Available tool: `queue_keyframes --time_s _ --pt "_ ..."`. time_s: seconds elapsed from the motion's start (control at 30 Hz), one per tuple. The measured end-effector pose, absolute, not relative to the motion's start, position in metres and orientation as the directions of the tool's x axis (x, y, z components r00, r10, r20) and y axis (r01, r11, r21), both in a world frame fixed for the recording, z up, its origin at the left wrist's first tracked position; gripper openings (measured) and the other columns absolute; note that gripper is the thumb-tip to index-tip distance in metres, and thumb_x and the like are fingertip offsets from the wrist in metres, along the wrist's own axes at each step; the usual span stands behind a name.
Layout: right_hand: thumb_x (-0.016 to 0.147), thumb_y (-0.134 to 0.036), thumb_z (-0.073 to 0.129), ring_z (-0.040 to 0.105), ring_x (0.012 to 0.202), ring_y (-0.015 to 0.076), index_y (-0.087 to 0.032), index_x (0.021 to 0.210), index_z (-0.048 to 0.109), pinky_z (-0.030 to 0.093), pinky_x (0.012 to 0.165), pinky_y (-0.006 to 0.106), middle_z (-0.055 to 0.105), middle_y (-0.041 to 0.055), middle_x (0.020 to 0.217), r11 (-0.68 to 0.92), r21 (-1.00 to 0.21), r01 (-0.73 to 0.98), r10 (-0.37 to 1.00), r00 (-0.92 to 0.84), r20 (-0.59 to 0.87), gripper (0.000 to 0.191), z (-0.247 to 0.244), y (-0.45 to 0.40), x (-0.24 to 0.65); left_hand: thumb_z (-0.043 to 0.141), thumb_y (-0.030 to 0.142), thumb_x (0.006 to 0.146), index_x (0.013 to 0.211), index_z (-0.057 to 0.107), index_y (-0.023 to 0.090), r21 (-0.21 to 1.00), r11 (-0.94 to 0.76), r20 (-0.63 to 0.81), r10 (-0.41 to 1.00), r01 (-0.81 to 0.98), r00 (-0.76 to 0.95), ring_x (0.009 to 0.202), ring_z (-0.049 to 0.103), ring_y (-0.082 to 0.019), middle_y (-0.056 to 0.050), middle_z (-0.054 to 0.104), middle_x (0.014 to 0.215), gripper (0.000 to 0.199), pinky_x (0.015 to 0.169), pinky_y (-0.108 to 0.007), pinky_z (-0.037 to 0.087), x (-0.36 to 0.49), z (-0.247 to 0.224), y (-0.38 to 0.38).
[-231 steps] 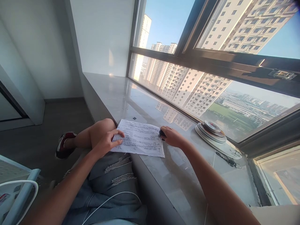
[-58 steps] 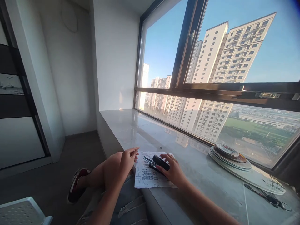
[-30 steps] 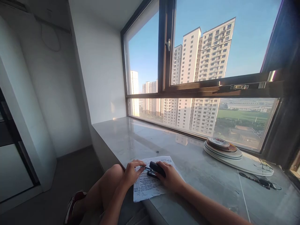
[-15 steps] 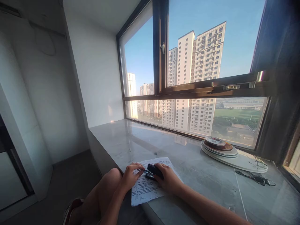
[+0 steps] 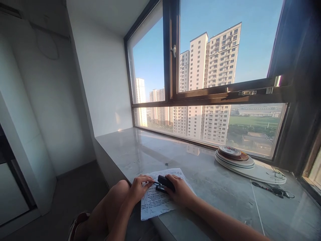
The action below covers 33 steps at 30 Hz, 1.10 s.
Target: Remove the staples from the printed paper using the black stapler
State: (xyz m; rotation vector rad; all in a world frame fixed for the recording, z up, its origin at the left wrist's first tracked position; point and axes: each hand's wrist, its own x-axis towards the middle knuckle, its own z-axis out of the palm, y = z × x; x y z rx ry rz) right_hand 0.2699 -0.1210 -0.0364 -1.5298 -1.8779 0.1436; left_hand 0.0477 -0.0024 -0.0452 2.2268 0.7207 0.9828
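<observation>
A black stapler (image 5: pixel 166 182) is held over printed sheets of paper (image 5: pixel 160 203), its top and lower parts spread apart at the left end. My right hand (image 5: pixel 182 191) is wrapped round its right end. My left hand (image 5: pixel 140 188) pinches at the stapler's open end, fingertips on a thin part that sticks out between the two halves. The paper lies on the grey stone sill, its near corner hanging past the edge. A small metallic piece, perhaps a strip of staples (image 5: pixel 167 164), lies just beyond the paper.
On the right of the sill (image 5: pixel 208 174) stands a stack of plates and boards (image 5: pixel 234 160), with keys or a similar dark bunch (image 5: pixel 276 191) in front. The window (image 5: pixel 173 97) runs behind. My bent knee (image 5: pixel 121 189) is beside the sill's front edge.
My left hand's fingers have shifted very slightly at the stapler's open end. The right hand and stapler look the same.
</observation>
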Motion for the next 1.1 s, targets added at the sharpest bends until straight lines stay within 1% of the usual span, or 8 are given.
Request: queue_keyframes --time_s 0.17,0.33,0.6,0.77,0.87,0.93,1.03,1.1 --pt "0.086 -0.029 0.064 0.065 0.097 0.0235 -0.024 0.113 0.063 0.046 0.083 0.029 0.071 0.0057 0.107 0.291 -0.496 0.818 0.895 -0.050 0.443 0.027 -0.036 -0.122 0.270 0.065 0.038 0.088 0.098 0.081 0.031 0.684 -0.685 0.471 0.677 0.250 0.566 0.106 0.068 -0.026 -0.005 0.077 0.107 0.020 0.090 -0.039 0.057 0.045 -0.053 0.002" --pt "0.086 -0.030 0.065 0.065 0.096 0.0236 -0.024 0.113 0.062 0.046 0.082 0.029 0.071 0.0060 0.106 0.291 -0.492 0.821 0.892 -0.046 0.450 0.028 -0.038 -0.121 0.271 0.069 0.040 0.084 0.092 0.082 0.029 0.680 -0.685 0.515 0.700 0.261 0.495 0.106 0.069 -0.028 -0.007 0.078 0.107 0.018 0.085 -0.040 0.060 0.043 -0.060 0.006" --pt "0.086 -0.028 0.065 0.065 0.096 0.0230 -0.024 0.114 0.062 0.045 0.083 0.028 0.071 0.0056 0.106 0.302 -0.492 0.816 0.888 -0.052 0.458 0.028 -0.039 -0.120 0.271 0.070 0.033 0.083 0.097 0.081 0.026 0.719 -0.632 0.484 0.754 0.289 0.444 0.099 0.073 -0.028 -0.007 0.078 0.099 0.019 0.094 -0.044 0.057 0.043 -0.058 0.001" --pt "0.087 -0.027 0.064 0.064 0.096 0.0231 -0.023 0.112 0.061 0.046 0.083 0.029 0.071 0.0064 0.106 0.342 -0.486 0.805 0.878 -0.089 0.470 0.025 -0.041 -0.118 0.270 0.073 0.020 0.076 0.128 0.067 0.026 0.847 -0.485 0.330 0.801 0.218 0.500 0.112 0.070 -0.028 -0.009 0.074 0.118 0.052 0.103 -0.043 0.052 0.054 -0.050 -0.025" --pt "0.089 -0.026 0.062 0.064 0.096 0.0231 -0.023 0.109 0.060 0.045 0.081 0.028 0.071 0.0069 0.106 0.346 -0.489 0.801 0.877 -0.091 0.472 0.020 -0.043 -0.116 0.270 0.074 0.013 0.071 0.137 0.059 0.024 0.896 -0.424 0.281 0.768 0.129 0.576 0.116 0.068 -0.027 -0.012 0.067 0.133 0.069 0.105 -0.042 0.051 0.063 -0.046 -0.035" --pt "0.089 -0.026 0.061 0.064 0.097 0.0231 -0.022 0.108 0.059 0.045 0.082 0.028 0.070 0.0073 0.106 0.329 -0.495 0.804 0.880 -0.072 0.469 0.019 -0.044 -0.114 0.270 0.075 0.010 0.069 0.140 0.056 0.022 0.910 -0.402 0.256 0.738 0.103 0.624 0.121 0.065 -0.028 -0.014 0.067 0.132 0.074 0.107 -0.042 0.049 0.066 -0.044 -0.036" --pt "0.087 -0.026 0.063 0.064 0.098 0.0223 -0.023 0.109 0.057 0.044 0.082 0.027 0.070 0.0066 0.108 0.314 -0.504 0.804 0.901 -0.085 0.426 0.023 -0.044 -0.112 0.268 0.072 0.022 0.079 0.139 0.056 0.022 0.904 -0.414 0.262 0.731 0.105 0.630 0.124 0.063 -0.028 -0.012 0.071 0.125 0.063 0.107 -0.043 0.050 0.058 -0.043 -0.032" --pt "0.086 -0.025 0.064 0.063 0.099 0.0215 -0.023 0.111 0.056 0.043 0.083 0.026 0.068 0.0063 0.112 0.321 -0.510 0.798 0.917 -0.127 0.378 0.027 -0.040 -0.113 0.268 0.064 0.037 0.088 0.132 0.061 0.024 0.863 -0.477 0.330 0.781 0.165 0.531 0.121 0.065 -0.028 -0.010 0.073 0.121 0.046 0.105 -0.044 0.051 0.046 -0.046 -0.027"
